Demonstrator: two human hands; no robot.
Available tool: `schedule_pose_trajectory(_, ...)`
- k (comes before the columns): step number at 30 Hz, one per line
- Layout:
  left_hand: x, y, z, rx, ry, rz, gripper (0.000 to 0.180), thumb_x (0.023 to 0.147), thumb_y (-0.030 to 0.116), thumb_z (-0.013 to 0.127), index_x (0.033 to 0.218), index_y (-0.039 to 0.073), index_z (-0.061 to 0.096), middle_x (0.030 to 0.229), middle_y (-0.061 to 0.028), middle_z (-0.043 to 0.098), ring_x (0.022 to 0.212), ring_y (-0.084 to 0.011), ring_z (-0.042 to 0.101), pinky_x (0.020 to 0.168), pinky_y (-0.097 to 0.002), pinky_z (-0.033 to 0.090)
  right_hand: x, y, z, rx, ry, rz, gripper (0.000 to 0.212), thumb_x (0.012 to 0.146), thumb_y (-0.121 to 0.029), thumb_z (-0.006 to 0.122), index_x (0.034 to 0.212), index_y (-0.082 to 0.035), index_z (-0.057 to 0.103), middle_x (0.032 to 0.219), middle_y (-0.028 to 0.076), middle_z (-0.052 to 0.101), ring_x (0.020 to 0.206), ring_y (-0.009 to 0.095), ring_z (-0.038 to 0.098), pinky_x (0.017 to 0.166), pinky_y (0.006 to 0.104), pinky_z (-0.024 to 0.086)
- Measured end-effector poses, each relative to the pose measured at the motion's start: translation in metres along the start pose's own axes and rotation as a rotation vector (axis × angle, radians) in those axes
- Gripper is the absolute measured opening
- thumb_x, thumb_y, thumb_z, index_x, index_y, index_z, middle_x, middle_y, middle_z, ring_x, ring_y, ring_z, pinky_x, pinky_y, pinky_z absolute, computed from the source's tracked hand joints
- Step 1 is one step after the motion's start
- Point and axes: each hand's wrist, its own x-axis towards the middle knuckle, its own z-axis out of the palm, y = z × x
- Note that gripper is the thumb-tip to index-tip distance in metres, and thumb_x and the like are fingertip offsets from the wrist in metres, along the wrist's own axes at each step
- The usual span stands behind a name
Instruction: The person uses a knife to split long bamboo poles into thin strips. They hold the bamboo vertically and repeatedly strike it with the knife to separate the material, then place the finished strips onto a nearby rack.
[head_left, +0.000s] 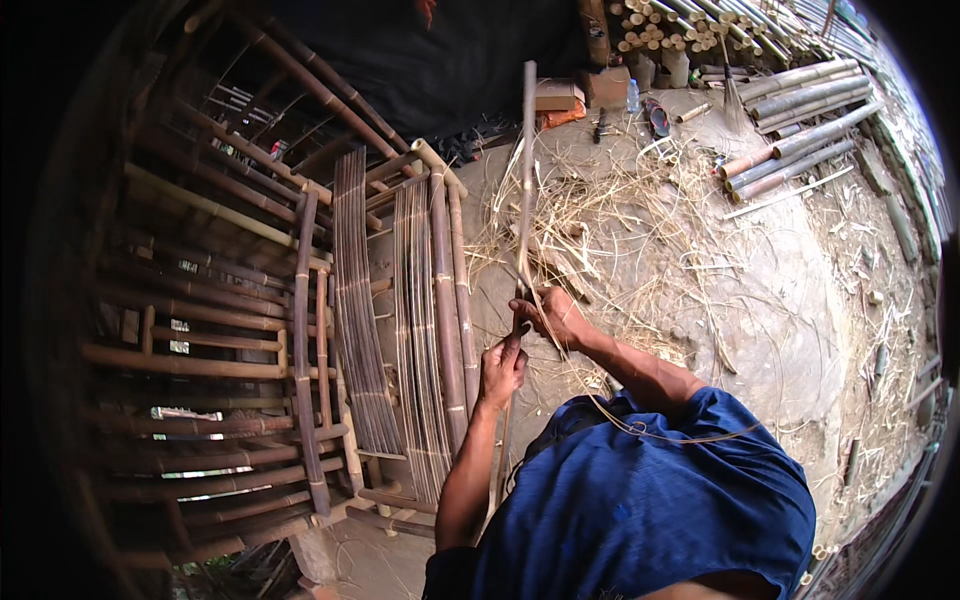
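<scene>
My right hand (556, 316) grips a long thin bamboo strip (527, 170) that rises straight away from me over the ground. My left hand (501, 368) is closed around the same strip just below it, close to the right hand. A short dark piece shows between the two hands; I cannot tell what it is. A thin peeled sliver (610, 415) curls back from the hands across my blue shirt. Both hands hover beside the right edge of a bamboo furniture frame (445, 300).
The bamboo frame (250, 350) with bundles of dark slats (358, 330) fills the left. Bamboo shavings (620, 220) litter the dirt floor ahead. Cut bamboo poles (800, 130) lie stacked at upper right. Cardboard boxes (560, 95), a bottle (633, 96) and small tools sit at the far edge.
</scene>
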Motion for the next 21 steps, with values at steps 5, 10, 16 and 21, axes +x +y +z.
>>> schedule_pose_trajectory(5,-0.01,-0.002,0.005,0.128,0.132,0.046,0.037,0.102,0.037,0.051,0.122,0.007,0.061,0.06,0.0075,0.04,0.043,-0.0011,0.032,0.037,-0.0182,0.025,-0.021,0.001,-0.041,-1.087,-0.113,-0.238,0.066,0.094,-0.061,0.046,0.101,0.003,0.059,0.089,0.027,0.064,0.083,0.038,0.067,0.068,0.0506,0.053)
schedule_pose_trajectory(10,-0.061,-0.02,-0.005,0.482,0.076,0.081,0.043,0.104,0.036,0.046,0.122,0.001,0.064,0.059,0.0056,0.041,0.05,-0.0037,0.037,0.045,-0.0245,0.03,0.051,0.055,-0.136,-1.135,0.348,-0.181,0.069,0.096,-0.067,0.035,0.087,-0.004,0.064,0.054,0.009,0.055,0.043,0.024,0.054,0.038,0.0409,0.041)
schedule_pose_trajectory(16,-0.083,-0.001,-0.008,0.588,0.088,0.2,0.041,0.103,0.034,0.048,0.123,0.0,0.061,0.059,0.0078,0.039,0.048,-0.0009,0.033,0.043,-0.0205,0.026,0.03,0.012,-0.098,-1.102,0.127,-0.214,0.067,0.094,-0.067,0.038,0.084,-0.007,0.067,0.061,0.017,0.063,0.057,0.034,0.065,0.05,0.0472,0.049)
schedule_pose_trajectory(21,-0.107,0.003,-0.017,0.543,0.107,0.056,0.04,0.104,0.033,0.045,0.117,0.0,0.064,0.059,-0.0005,0.045,0.054,-0.0098,0.044,0.049,-0.0297,0.037,0.007,0.003,-0.067,-1.031,0.058,-0.142,0.069,0.093,-0.069,0.039,0.083,-0.007,0.066,0.065,0.018,0.064,0.058,0.035,0.065,0.05,0.0455,0.049)
